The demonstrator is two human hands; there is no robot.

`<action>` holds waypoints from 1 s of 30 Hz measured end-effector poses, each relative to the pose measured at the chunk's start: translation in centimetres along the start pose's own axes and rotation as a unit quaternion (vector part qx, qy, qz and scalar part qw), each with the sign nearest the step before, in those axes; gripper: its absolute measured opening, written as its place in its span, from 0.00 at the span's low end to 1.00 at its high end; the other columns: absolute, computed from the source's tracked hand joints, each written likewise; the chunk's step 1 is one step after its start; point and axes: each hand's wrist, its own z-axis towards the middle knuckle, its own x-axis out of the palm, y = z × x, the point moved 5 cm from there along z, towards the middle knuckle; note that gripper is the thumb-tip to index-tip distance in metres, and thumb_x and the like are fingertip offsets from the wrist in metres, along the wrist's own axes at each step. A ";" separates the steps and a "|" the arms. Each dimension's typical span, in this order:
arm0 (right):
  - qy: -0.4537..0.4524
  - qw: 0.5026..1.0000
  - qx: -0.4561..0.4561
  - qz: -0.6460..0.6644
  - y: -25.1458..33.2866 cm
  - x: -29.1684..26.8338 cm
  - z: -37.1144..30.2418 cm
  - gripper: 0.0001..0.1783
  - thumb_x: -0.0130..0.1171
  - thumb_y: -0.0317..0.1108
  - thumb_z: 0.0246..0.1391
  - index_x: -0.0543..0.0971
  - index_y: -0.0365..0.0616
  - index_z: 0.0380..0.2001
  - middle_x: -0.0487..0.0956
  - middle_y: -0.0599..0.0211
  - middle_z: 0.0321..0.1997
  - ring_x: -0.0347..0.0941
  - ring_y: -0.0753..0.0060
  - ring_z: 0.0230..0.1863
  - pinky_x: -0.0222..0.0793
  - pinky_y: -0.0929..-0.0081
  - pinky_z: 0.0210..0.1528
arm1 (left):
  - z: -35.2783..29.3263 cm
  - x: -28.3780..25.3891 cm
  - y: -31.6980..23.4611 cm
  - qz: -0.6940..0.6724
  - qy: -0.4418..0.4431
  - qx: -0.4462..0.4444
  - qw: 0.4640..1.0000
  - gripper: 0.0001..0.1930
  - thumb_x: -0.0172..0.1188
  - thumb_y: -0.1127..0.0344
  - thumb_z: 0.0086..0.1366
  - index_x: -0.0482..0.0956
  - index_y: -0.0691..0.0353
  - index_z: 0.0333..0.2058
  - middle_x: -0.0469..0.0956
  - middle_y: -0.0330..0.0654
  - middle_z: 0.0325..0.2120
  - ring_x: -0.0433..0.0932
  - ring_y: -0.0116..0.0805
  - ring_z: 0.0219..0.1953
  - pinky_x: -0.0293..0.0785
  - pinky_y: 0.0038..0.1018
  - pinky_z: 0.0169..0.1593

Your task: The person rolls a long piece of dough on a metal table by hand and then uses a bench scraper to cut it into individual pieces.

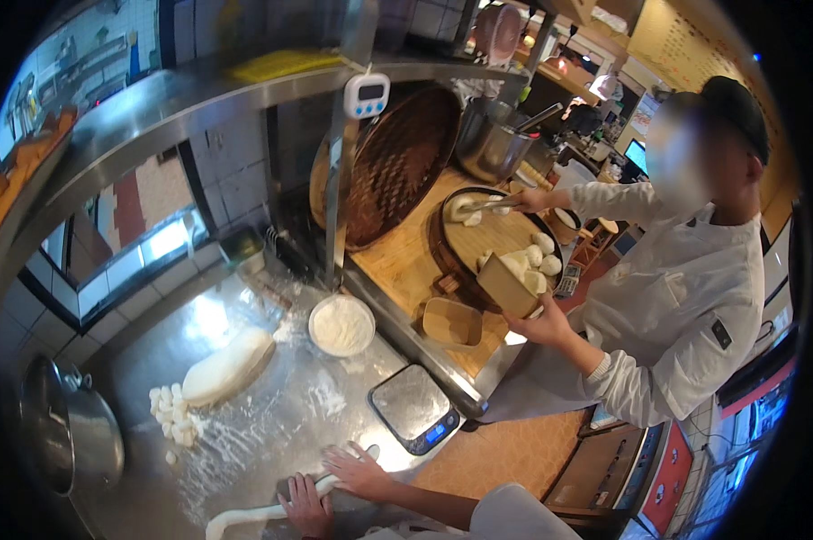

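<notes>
A long white dough rope lies on the floured steel worktable at the near edge. My left hand rests on its middle, fingers stretched out. Farther right, my right hand lies flat on the same rope, its fingers spread, with one end of the dough showing past the fingertips. A digital scale sits just beyond my right hand. Toward the far left are a thick dough log and a cluster of small dough pieces. A white bowl of flour stands farther back.
A steel pot stands at the left. On the right, a co-worker holds tongs and a rectangular container over a round tray with buns. A woven basket lid leans behind a metal post carrying a timer.
</notes>
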 end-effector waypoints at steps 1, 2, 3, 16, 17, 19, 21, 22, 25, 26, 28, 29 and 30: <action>0.000 1.000 -0.010 -0.005 0.2 0.7 -2.7 0.35 0.54 0.53 0.61 0.67 0.52 0.68 0.64 0.63 0.73 0.52 0.62 0.77 0.45 0.42 0.73 | -1.3 -0.4 -0.4 -0.041 0.045 -0.007 0.998 0.31 0.64 0.56 0.60 0.71 0.58 0.61 0.72 0.53 0.59 0.69 0.60 0.62 0.58 0.61 0.64; -0.002 1.000 -0.011 -0.026 -0.3 1.2 -4.5 0.34 0.53 0.53 0.61 0.67 0.53 0.68 0.64 0.63 0.73 0.52 0.61 0.77 0.45 0.40 0.72 | -2.5 -1.3 -0.4 -0.077 0.082 -0.017 0.993 0.32 0.64 0.56 0.60 0.70 0.56 0.63 0.72 0.53 0.59 0.68 0.60 0.62 0.59 0.61 0.64; -0.007 0.999 -0.018 -0.045 -0.7 1.8 -5.7 0.34 0.53 0.53 0.60 0.67 0.53 0.68 0.64 0.63 0.73 0.52 0.61 0.77 0.45 0.37 0.71 | -3.4 -1.8 -0.1 -0.109 0.116 -0.031 0.987 0.34 0.65 0.55 0.60 0.68 0.55 0.65 0.71 0.53 0.60 0.68 0.61 0.62 0.59 0.61 0.63; -0.033 0.998 0.056 -0.028 -5.6 -3.2 0.3 0.28 0.61 0.49 0.57 0.76 0.51 0.58 0.67 0.55 0.69 0.60 0.55 0.72 0.49 0.37 0.71 | -2.1 2.1 10.0 -0.007 0.073 -0.122 0.990 0.34 0.67 0.53 0.58 0.70 0.56 0.62 0.65 0.49 0.66 0.63 0.55 0.68 0.58 0.63 0.64; -0.030 0.998 0.045 -0.023 -6.0 -3.4 -0.7 0.27 0.62 0.47 0.56 0.76 0.51 0.57 0.69 0.55 0.68 0.62 0.54 0.70 0.52 0.39 0.70 | -4.2 2.5 10.2 -0.003 0.059 -0.102 0.993 0.33 0.68 0.53 0.57 0.71 0.56 0.60 0.67 0.48 0.66 0.65 0.53 0.68 0.58 0.63 0.64; -0.024 0.999 0.022 -0.013 -6.7 -3.3 -2.3 0.26 0.64 0.42 0.53 0.77 0.50 0.56 0.72 0.55 0.65 0.66 0.54 0.67 0.57 0.44 0.68 | -4.5 0.3 10.7 0.019 0.024 -0.099 0.995 0.27 0.67 0.55 0.56 0.76 0.55 0.54 0.75 0.45 0.56 0.74 0.48 0.58 0.66 0.55 0.58; -0.106 0.991 0.017 0.077 -7.3 -5.1 -1.3 0.14 0.62 0.32 0.51 0.78 0.44 0.43 0.76 0.56 0.42 0.73 0.51 0.44 0.71 0.56 0.48 | -4.9 0.0 12.5 -0.037 0.022 -0.111 0.993 0.24 0.67 0.55 0.57 0.77 0.54 0.51 0.78 0.43 0.50 0.77 0.46 0.51 0.70 0.50 0.53; -0.117 0.989 0.007 0.086 -7.7 -5.2 -0.4 0.12 0.61 0.31 0.51 0.77 0.44 0.41 0.74 0.56 0.38 0.73 0.51 0.42 0.72 0.57 0.46 | -4.3 -0.2 13.0 0.010 0.003 -0.089 0.996 0.20 0.67 0.53 0.58 0.79 0.53 0.46 0.77 0.41 0.38 0.77 0.44 0.40 0.73 0.44 0.43; -0.118 0.989 -0.029 0.086 -8.6 -5.9 2.1 0.10 0.58 0.28 0.52 0.77 0.42 0.39 0.74 0.57 0.34 0.73 0.52 0.40 0.72 0.59 0.44 | -4.2 1.3 15.8 -0.016 0.038 -0.147 0.988 0.19 0.68 0.50 0.57 0.78 0.53 0.43 0.74 0.40 0.32 0.76 0.44 0.37 0.74 0.41 0.37; -0.112 0.989 -0.043 0.083 -8.8 -6.0 2.6 0.10 0.58 0.27 0.52 0.77 0.42 0.39 0.74 0.57 0.34 0.73 0.53 0.40 0.72 0.59 0.44 | -3.8 1.3 16.3 -0.015 0.017 -0.143 0.989 0.19 0.69 0.49 0.55 0.77 0.52 0.40 0.71 0.41 0.29 0.76 0.45 0.36 0.74 0.38 0.35; -0.087 0.994 -0.026 0.055 -9.7 -4.7 2.8 0.14 0.60 0.30 0.51 0.77 0.41 0.43 0.76 0.56 0.39 0.73 0.52 0.44 0.71 0.57 0.49 | -2.6 0.5 16.2 -0.021 0.007 -0.133 0.991 0.20 0.69 0.49 0.55 0.78 0.52 0.42 0.73 0.40 0.32 0.76 0.45 0.37 0.74 0.39 0.36; -0.074 0.996 -0.019 0.040 -10.0 -3.8 3.2 0.16 0.61 0.31 0.51 0.77 0.40 0.45 0.77 0.56 0.41 0.74 0.51 0.47 0.71 0.56 0.51 | -2.2 0.0 15.9 -0.024 0.001 -0.130 0.991 0.21 0.69 0.49 0.55 0.78 0.52 0.43 0.73 0.40 0.33 0.76 0.45 0.38 0.74 0.39 0.37; -0.100 0.994 -0.024 0.043 -9.0 -5.4 3.7 0.19 0.63 0.32 0.50 0.77 0.40 0.46 0.77 0.55 0.44 0.73 0.50 0.49 0.69 0.55 0.53 | -2.0 -0.6 15.4 -0.014 -0.016 -0.125 0.992 0.22 0.69 0.49 0.55 0.78 0.53 0.44 0.74 0.40 0.34 0.76 0.45 0.38 0.74 0.39 0.38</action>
